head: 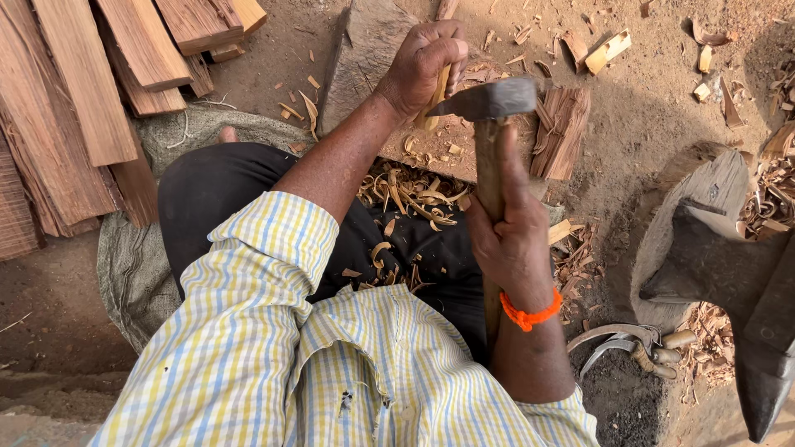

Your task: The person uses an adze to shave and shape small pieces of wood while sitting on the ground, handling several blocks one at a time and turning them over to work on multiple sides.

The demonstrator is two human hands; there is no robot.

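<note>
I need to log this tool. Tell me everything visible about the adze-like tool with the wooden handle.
The tool has a dark grey metal head, tapering to a point on the left and blunt on the right, set crosswise on a worn brown wooden handle. The handle runs down toward the person, and the right hand grips it around the middle. The head hangs over a stone block, its pointed end right by the pale wood piece held upright in the left hand. Whether the two touch cannot be told.

The left hand [426, 70] reached forward on a bare, extended forearm, fingers curled shut in a fist. The right hand [509, 240] stayed nearer the body, fingers wrapped tight, thumb pointing forward, an orange band at its wrist.
</note>
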